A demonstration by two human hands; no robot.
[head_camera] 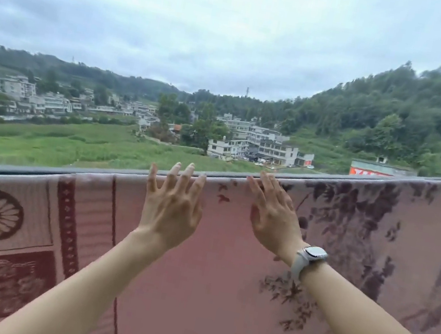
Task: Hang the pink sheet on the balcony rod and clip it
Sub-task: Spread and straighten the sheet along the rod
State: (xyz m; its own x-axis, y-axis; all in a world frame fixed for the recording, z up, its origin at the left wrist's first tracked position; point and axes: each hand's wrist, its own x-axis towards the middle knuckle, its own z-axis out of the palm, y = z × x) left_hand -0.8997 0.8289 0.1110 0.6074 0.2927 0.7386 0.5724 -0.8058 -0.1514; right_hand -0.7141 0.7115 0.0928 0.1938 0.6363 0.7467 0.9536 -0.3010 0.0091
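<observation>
While pink sheet drapes lengthwise along rod, left hand, right hand released, fingers straight.

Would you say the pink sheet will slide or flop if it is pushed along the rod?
Probably floppy: the pink sheet drapes limply over the rod. It may slide, since no clips show. Both hands, left hand and right hand, are open.
</observation>
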